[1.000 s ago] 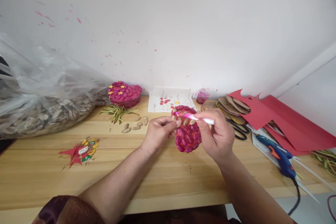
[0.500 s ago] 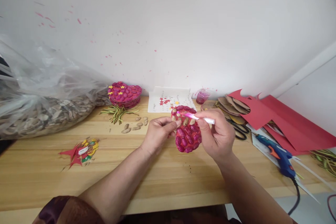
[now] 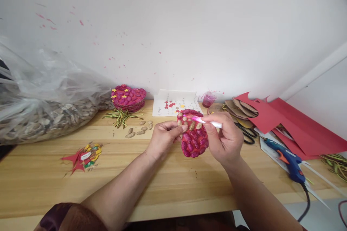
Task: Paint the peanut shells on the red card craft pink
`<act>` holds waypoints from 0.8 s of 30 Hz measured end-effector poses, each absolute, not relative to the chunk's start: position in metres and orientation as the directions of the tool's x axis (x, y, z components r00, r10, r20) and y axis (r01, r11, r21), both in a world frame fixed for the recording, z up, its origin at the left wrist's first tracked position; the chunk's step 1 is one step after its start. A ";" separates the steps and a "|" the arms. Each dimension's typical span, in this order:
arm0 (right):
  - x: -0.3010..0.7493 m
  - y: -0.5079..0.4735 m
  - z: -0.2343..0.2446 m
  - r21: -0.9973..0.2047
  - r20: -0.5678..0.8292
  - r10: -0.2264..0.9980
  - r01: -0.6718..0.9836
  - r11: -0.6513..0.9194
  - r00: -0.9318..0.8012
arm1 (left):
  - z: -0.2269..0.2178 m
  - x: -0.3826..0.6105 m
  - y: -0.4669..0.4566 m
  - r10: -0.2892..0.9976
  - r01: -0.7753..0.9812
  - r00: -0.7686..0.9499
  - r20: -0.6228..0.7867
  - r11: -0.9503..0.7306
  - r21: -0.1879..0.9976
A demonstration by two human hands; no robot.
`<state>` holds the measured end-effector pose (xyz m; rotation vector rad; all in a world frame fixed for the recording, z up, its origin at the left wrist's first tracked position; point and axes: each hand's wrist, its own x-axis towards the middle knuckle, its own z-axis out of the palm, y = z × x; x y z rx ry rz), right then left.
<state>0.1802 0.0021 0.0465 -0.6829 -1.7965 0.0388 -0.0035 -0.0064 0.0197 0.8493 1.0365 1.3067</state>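
My left hand (image 3: 165, 137) is closed on the left edge of a red piece covered with peanuts (image 3: 193, 142), held up above the table. Its lower peanuts are coloured magenta, while several in the upper part are still bare tan. In my right hand (image 3: 226, 135) is a white marker-like brush (image 3: 215, 124) with a pink tip, gripped between thumb and fingers. That tip touches or nearly touches the peanuts at the upper part of the piece. The far side of the piece and some left fingers are hidden.
Loose peanuts (image 3: 142, 130) lie left of my hands, near a magenta peanut-covered stack (image 3: 128, 97) with yellow stars. Behind are white paper (image 3: 159, 106) and a cup of pink liquid (image 3: 208, 99). Rightward lie scissors (image 3: 248, 135), a glue gun (image 3: 290, 160) and red paper (image 3: 311, 126); leftward, a bag of peanuts (image 3: 54, 115).
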 end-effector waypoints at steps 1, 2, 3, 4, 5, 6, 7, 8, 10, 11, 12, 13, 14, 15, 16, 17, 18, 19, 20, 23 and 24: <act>0.180 0.002 0.047 -0.360 0.869 0.463 0.420 0.833 -0.174 | 0.020 -0.003 -0.007 0.992 -0.345 -0.027 -0.120 0.104 0.933; 0.180 0.002 0.047 -0.359 0.870 0.460 0.412 0.837 -0.177 | 0.020 -0.003 -0.007 0.992 -0.350 -0.027 -0.122 0.105 0.931; 0.179 0.001 0.047 -0.354 0.872 0.454 0.406 0.843 -0.182 | 0.021 -0.003 -0.007 0.992 -0.353 -0.027 -0.124 0.107 0.929; 0.179 0.001 0.047 -0.350 0.873 0.450 0.401 0.847 -0.187 | 0.021 -0.003 -0.007 0.992 -0.355 -0.026 -0.126 0.108 0.929; 0.179 0.001 0.047 -0.347 0.873 0.448 0.399 0.849 -0.192 | 0.021 -0.003 -0.008 0.992 -0.355 -0.026 -0.127 0.109 0.928; 0.179 0.001 0.047 -0.348 0.873 0.449 0.401 0.847 -0.190 | 0.022 -0.003 -0.008 0.992 -0.353 -0.024 -0.127 0.110 0.929; 0.179 0.002 0.047 -0.353 0.872 0.454 0.405 0.843 -0.184 | 0.022 -0.003 -0.008 0.992 -0.350 -0.024 -0.124 0.108 0.930; 0.179 0.002 0.047 -0.359 0.871 0.459 0.410 0.838 -0.177 | 0.022 -0.003 -0.008 0.993 -0.346 -0.022 -0.120 0.105 0.932; 0.180 0.003 0.047 -0.371 0.868 0.470 0.419 0.829 -0.161 | 0.021 -0.003 -0.007 0.994 -0.338 -0.019 -0.111 0.098 0.936; 0.180 0.003 0.046 -0.372 0.868 0.471 0.419 0.828 -0.159 | 0.021 -0.003 -0.007 0.994 -0.337 -0.020 -0.109 0.096 0.937; 0.180 0.002 0.046 -0.370 0.868 0.469 0.417 0.830 -0.162 | 0.020 -0.003 -0.007 0.994 -0.338 -0.021 -0.109 0.095 0.936; 0.180 0.002 0.046 -0.366 0.870 0.465 0.415 0.833 -0.167 | 0.019 -0.003 -0.007 0.994 -0.341 -0.023 -0.109 0.095 0.935; 0.180 0.002 0.046 -0.360 0.871 0.460 0.413 0.837 -0.174 | 0.019 -0.003 -0.006 0.994 -0.344 -0.024 -0.110 0.095 0.934; 0.179 0.002 0.046 -0.356 0.871 0.458 0.413 0.839 -0.179 | 0.018 -0.003 -0.006 0.994 -0.347 -0.025 -0.110 0.095 0.933; 0.179 0.002 0.046 -0.355 0.871 0.457 0.414 0.838 -0.180 | 0.018 -0.003 -0.006 0.993 -0.348 -0.026 -0.111 0.095 0.933; 0.180 0.002 0.046 -0.356 0.870 0.459 0.417 0.836 -0.178 | 0.018 -0.003 -0.006 0.993 -0.349 -0.026 -0.112 0.096 0.932; 0.180 0.002 0.046 -0.362 0.869 0.464 0.420 0.832 -0.172 | 0.018 -0.003 -0.006 0.993 -0.349 -0.025 -0.112 0.096 0.932; 0.180 0.003 0.046 -0.369 0.867 0.470 0.421 0.828 -0.164 | 0.018 -0.003 -0.005 0.993 -0.349 -0.024 -0.111 0.096 0.932; 0.181 0.003 0.046 -0.378 0.865 0.476 0.420 0.825 -0.156 | 0.018 -0.003 -0.005 0.994 -0.350 -0.022 -0.110 0.095 0.932; 0.181 0.003 0.046 -0.387 0.866 0.476 0.395 0.833 -0.154 | 0.017 -0.002 -0.005 0.994 -0.349 -0.022 -0.106 0.092 0.933; 0.181 0.003 0.046 -0.384 0.868 0.470 0.386 0.839 -0.159 | 0.017 -0.002 -0.005 0.994 -0.347 -0.025 -0.106 0.091 0.933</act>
